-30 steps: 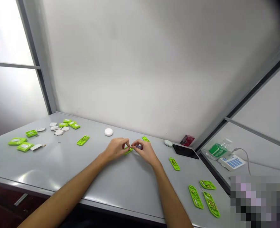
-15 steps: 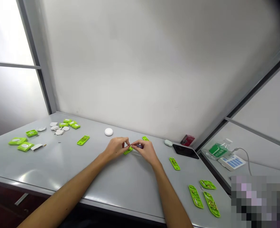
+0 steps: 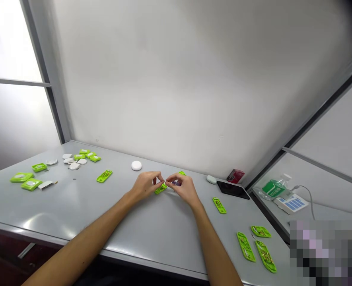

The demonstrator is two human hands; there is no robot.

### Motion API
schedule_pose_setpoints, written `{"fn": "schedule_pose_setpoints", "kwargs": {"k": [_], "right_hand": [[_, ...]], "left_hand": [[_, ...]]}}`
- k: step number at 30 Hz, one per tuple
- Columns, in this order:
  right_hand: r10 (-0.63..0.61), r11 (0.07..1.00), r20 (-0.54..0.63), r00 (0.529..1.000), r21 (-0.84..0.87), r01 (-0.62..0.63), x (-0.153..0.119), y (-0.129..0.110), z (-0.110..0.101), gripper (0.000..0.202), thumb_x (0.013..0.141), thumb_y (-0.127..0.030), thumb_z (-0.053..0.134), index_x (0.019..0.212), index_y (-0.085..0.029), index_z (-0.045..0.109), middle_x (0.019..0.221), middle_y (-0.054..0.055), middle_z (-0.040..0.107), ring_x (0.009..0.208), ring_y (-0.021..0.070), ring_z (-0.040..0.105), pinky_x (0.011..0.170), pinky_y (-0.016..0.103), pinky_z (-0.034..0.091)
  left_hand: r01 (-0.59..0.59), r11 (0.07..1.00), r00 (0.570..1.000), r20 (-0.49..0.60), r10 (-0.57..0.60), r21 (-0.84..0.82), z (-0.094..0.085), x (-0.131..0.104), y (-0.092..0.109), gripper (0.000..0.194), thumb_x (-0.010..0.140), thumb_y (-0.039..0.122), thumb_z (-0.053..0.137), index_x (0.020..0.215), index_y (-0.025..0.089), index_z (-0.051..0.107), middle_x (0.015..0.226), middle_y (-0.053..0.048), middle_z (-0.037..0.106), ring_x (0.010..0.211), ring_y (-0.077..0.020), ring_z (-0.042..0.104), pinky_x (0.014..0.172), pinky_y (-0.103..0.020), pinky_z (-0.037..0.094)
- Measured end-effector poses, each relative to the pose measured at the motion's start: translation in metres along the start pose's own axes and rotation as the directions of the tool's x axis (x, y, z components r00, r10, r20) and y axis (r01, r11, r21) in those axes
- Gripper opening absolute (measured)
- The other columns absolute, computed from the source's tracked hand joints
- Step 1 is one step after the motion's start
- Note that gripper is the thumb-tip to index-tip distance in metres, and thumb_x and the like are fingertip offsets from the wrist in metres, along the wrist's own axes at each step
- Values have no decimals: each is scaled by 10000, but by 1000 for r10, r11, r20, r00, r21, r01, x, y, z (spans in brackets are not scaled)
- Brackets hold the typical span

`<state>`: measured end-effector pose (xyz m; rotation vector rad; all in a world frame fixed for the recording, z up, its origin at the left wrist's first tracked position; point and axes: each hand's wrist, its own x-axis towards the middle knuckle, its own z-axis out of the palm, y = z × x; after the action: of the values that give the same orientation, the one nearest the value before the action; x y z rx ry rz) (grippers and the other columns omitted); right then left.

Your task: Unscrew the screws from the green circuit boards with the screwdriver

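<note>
My left hand (image 3: pixel 148 184) and my right hand (image 3: pixel 181 186) meet fingertip to fingertip over the middle of the table. Its thumb and index finger pinched, the left is closed on something too small to make out. My right hand pinches too, and a small dark purple object (image 3: pixel 176 183) shows within its curled fingers; its kind is unclear. Directly beneath the fingertips lies a bright green plastic shell (image 3: pixel 160 188), partly hidden by my left hand. Another green shell (image 3: pixel 182 173) peeks out behind my right hand.
Green shells (image 3: pixel 104 176) with small parts inside lie left and right (image 3: pixel 219 205). White pieces (image 3: pixel 74 165) and green cases (image 3: pixel 32 184) sit at left. A round white case (image 3: pixel 137 165), a phone (image 3: pixel 233 189) and a red box (image 3: pixel 235 175) stand along the wall.
My fingertips have shifted very slightly over the green shell, both hands still pinching. Everything else on the table stays put.
</note>
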<state>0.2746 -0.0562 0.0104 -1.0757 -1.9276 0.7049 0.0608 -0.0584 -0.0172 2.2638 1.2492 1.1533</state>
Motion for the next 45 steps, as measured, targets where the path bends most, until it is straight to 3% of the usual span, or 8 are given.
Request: {"fn": "schedule_pose_setpoints", "kwargs": {"k": [5,14,23,31,34,38,45], "right_hand": [[-24,1000,18,1000,-11,24,0,4,1,213,865,-392,741,970,-215,798,958,54,783,831,194,700,764,308,529],[-74,996,-7,997,-56,74,-1,4,1,194,898,-382,693,898,-210,783,922,47,777,828,190,704,747,292,528],[-30,995,13,999,-95,31,0,4,-2,140,870,-347,726,912,-254,822,924,31,797,797,204,715,767,323,538],[-56,998,-26,998,-6,56,1,8,0,156,851,-343,742,949,-238,803,962,37,792,900,212,742,798,321,581],[-67,998,-53,996,6,67,1,9,1,159,833,-339,758,940,-229,801,950,38,788,821,193,713,744,302,566],[-79,993,-79,994,-91,72,1,8,0,124,838,-336,759,901,-243,812,849,18,766,610,136,543,650,283,493],[-164,983,-72,984,-93,157,0,5,-2,209,870,-443,754,890,-241,806,932,44,764,651,150,532,637,289,448]], "left_hand": [[0,1000,1000,-10,0,-16,-1,0,2,301,977,455,568,920,202,720,864,1,728,724,-95,599,700,-217,389],[30,994,998,59,-24,-103,-3,0,8,385,957,563,599,952,210,755,823,2,717,721,-104,586,696,-222,395],[44,986,997,70,-33,-161,-3,1,8,307,960,496,624,977,215,744,844,14,721,707,-91,571,677,-211,403],[49,969,997,69,-33,-243,-2,3,7,307,943,480,631,1009,192,715,933,-5,743,720,-92,595,679,-220,436],[60,967,997,71,-43,-247,-3,3,8,305,942,478,634,994,191,722,910,-6,743,712,-91,589,680,-224,432],[64,967,997,67,-48,-247,-2,3,7,330,940,508,635,977,193,724,887,-2,744,709,-91,593,675,-222,425],[70,966,997,60,-57,-248,-1,4,7,396,937,566,624,949,185,731,860,-17,744,693,-98,589,658,-224,421]]}}
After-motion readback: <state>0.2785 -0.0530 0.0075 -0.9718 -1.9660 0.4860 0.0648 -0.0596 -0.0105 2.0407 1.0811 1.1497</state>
